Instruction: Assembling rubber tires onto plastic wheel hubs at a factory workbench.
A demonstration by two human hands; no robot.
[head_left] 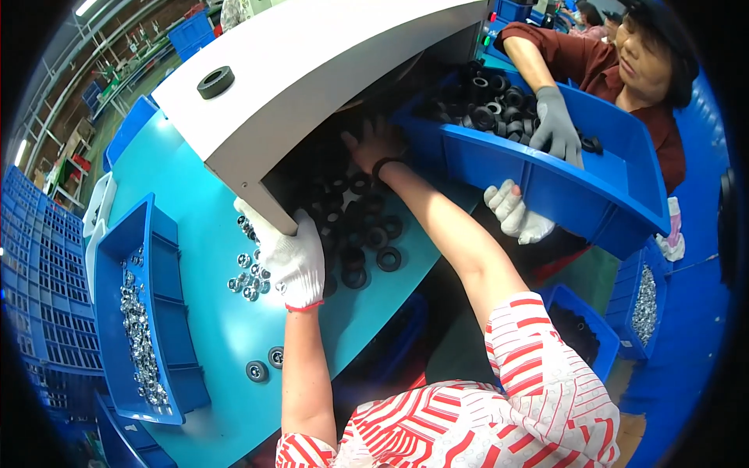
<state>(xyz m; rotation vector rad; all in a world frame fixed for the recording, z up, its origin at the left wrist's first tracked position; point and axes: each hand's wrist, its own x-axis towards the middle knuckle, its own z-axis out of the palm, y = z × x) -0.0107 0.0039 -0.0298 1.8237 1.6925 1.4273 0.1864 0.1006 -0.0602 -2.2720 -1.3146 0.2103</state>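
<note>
My left hand (292, 259), in a white glove, grips the lower corner of a white and grey machine cover (312, 54). Bare, with a dark band at the wrist, my right hand (374, 143) reaches into the shadow under the cover, fingers spread, holding nothing that shows. Several black rings (367, 234) lie on the teal table (195, 234) below my right forearm. A co-worker at the right tilts a blue bin (562, 183) of black rings toward the cover, with a grey-gloved hand (555, 125) inside it and a white-gloved hand (515, 212) under its rim.
A long blue tray (168, 312) with silver metal parts stands at the left. Loose silver parts (246, 277) and two dark rings (265, 363) lie on the table. One black ring (216, 82) sits on top of the cover. More blue bins (644, 304) stand at the lower right.
</note>
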